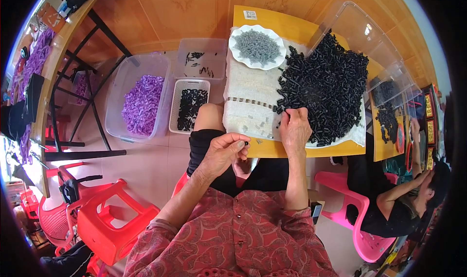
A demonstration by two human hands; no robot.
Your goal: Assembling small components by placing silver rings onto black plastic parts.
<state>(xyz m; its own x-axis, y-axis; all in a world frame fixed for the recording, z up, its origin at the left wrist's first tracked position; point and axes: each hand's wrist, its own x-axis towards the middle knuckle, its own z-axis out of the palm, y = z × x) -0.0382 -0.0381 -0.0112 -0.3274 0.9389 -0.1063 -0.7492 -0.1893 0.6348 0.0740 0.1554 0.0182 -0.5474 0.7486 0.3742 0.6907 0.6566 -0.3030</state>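
Note:
My left hand is closed in front of the table's near edge, with a small black piece pinched between thumb and fingertips. At the near left edge of a large heap of short black tube-like pieces, my right hand has its fingertips drawn together; they hide what they may hold. The heap lies on a whitish cloth spread over a yellow table. A few small clear-grey pieces are scattered on the cloth between my hands. Farther back stands a white wavy-rimmed plate full of small grey pieces.
A clear plastic box lies tipped behind the heap. On the floor at left are a tub of purple pieces, a white basket of black pieces and another clear box. Red stools stand lower left; another person sits at right.

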